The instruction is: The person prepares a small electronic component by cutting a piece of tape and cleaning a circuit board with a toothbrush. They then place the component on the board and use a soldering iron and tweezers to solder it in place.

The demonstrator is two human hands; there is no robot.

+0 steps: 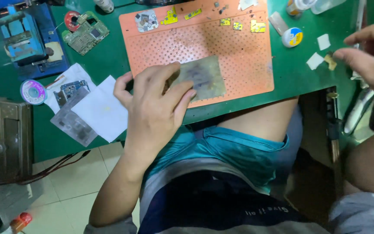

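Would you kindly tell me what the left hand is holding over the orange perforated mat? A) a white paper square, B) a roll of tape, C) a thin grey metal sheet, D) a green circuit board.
C: the left hand grips a thin grey metal sheet above the orange mat.
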